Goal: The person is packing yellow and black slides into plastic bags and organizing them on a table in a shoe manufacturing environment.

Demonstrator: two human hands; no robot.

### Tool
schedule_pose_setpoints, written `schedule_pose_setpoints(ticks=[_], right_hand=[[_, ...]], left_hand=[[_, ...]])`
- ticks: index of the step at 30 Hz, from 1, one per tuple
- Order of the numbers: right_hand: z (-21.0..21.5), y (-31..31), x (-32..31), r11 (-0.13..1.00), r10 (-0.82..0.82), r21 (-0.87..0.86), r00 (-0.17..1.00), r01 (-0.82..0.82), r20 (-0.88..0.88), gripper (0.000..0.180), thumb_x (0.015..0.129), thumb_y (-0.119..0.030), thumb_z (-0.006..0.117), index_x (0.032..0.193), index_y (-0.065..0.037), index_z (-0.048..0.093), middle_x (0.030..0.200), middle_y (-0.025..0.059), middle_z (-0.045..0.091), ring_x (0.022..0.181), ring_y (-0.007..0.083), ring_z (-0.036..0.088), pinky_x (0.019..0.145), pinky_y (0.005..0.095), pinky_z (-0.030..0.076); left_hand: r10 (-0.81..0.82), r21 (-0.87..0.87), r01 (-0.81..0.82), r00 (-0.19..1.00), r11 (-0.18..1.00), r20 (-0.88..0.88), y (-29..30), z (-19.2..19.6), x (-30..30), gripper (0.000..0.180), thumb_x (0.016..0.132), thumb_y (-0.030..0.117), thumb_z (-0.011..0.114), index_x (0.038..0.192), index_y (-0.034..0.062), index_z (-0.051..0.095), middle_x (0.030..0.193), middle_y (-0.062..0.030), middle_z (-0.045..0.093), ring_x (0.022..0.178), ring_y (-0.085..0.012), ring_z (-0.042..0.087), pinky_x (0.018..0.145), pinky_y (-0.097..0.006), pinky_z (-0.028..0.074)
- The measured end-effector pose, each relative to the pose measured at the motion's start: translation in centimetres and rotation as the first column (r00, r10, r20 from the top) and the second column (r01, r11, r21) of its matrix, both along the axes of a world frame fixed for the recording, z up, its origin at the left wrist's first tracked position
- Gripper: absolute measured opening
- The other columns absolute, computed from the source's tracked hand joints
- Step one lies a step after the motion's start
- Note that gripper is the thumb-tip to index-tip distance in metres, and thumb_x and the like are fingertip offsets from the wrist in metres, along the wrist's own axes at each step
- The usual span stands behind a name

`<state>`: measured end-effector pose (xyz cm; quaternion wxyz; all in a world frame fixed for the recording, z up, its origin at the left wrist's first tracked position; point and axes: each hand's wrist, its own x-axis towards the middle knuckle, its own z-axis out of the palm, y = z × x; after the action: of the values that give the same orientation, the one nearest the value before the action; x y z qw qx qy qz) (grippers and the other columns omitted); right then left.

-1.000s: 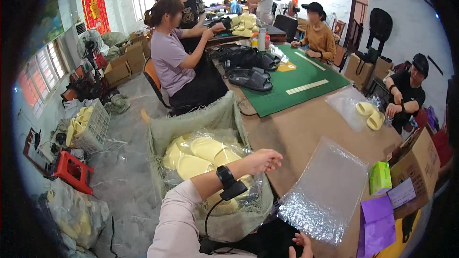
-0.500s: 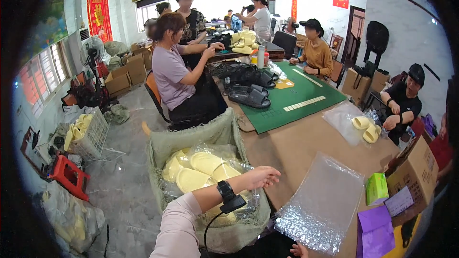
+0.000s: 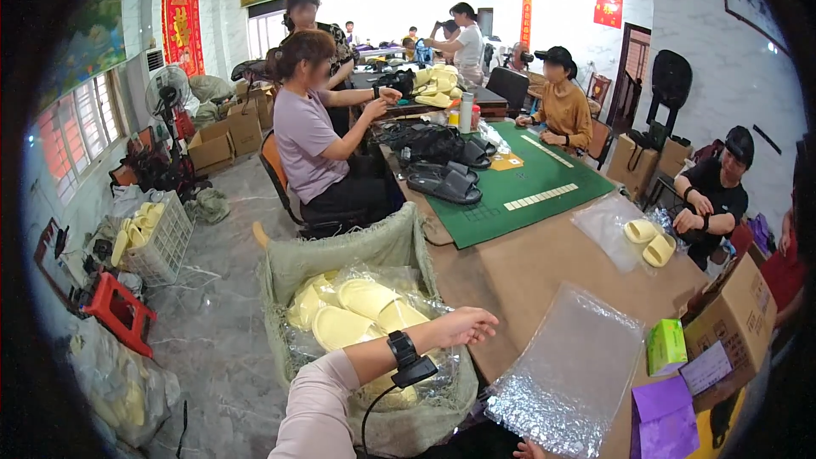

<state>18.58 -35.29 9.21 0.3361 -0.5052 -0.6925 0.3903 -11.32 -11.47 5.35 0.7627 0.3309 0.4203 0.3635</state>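
From my remote station I see smooth, rounded pale-yellow slippers point(image 3: 344, 328) already under crinkly clear film point(image 3: 408, 279) in a coarse grey-green woven sack point(image 3: 340, 246), while a flat, glossy transparent plastic bag point(image 3: 565, 365) lies unfilled on the brown bench point(image 3: 510, 289), my left hand point(image 3: 463, 327) loosely curled and empty, my right hand point(image 3: 529, 450) too cropped to tell.

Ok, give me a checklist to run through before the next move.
1. Left hand free: ok, nothing in it, fingers loosely curled.
2. Right hand fully in view: not ok, the lower edge cuts it off.
3. Right grip on the clear plastic bag: cannot tell, fingers show at its near edge.
4. Bag without slippers: ok, none show in it.
5. Yellow slippers in the sack: ok, several lie there with clear plastic.
6. Wrist cable clear of the sack: cannot tell.
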Motion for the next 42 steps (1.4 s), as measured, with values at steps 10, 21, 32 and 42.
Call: schedule_pose_setpoints(ticks=[10,21,32,42], right_hand=[[-0.1,-0.1,0.0,1.0,0.015,-0.019,1.0,-0.015,0.005,0.047,0.089,-0.002,0.052,0.134,-0.003,0.038,0.122,0.0163,0.052,0.108,0.0258,0.053,0.092,0.0337,0.042],[-0.6,-0.5,0.6,1.0,-0.002,-0.015,1.0,0.002,0.011,0.048,0.089,-0.003,0.054,0.134,-0.002,0.037,0.124,0.0168,0.052,0.11,0.0269,0.053,0.093,0.0351,0.042],[-0.3,-0.8,0.6,0.999,-0.04,0.0,0.999,0.04,0.015,0.049,0.088,-0.005,0.056,0.133,-0.002,0.038,0.12,0.0166,0.054,0.106,0.0267,0.055,0.09,0.0354,0.044],[-0.6,-0.2,0.6,1.0,-0.013,0.021,1.0,0.013,-0.008,0.05,0.088,-0.005,0.056,0.134,-0.003,0.037,0.122,0.0162,0.054,0.107,0.0275,0.055,0.091,0.0353,0.044]], left_hand=[[0.002,-0.02,-0.002,1.0,1.0,-0.006,-0.3,0.3,0.2,0.019,0.095,0.022,0.047,0.104,0.0089,0.058,0.088,-0.0022,0.063,0.067,-0.0099,0.056,0.058,-0.023,0.045],[0.009,-0.017,-0.009,1.0,1.0,-0.016,0.2,0.8,0.9,0.019,0.095,0.022,0.048,0.103,0.0076,0.058,0.087,-0.0045,0.062,0.067,-0.0108,0.055,0.058,-0.022,0.043],[0.139,0.106,-0.124,0.979,0.987,-0.152,3.5,4.3,-2.5,0.015,0.093,0.019,0.051,0.1,0.0073,0.058,0.088,-0.0056,0.061,0.066,-0.0103,0.057,0.059,-0.023,0.048],[0.095,0.07,-0.087,0.987,0.994,-0.127,2.2,3.3,-2.6,0.017,0.094,0.019,0.049,0.1,0.0054,0.056,0.086,-0.0067,0.063,0.065,-0.0112,0.058,0.055,-0.022,0.047]])
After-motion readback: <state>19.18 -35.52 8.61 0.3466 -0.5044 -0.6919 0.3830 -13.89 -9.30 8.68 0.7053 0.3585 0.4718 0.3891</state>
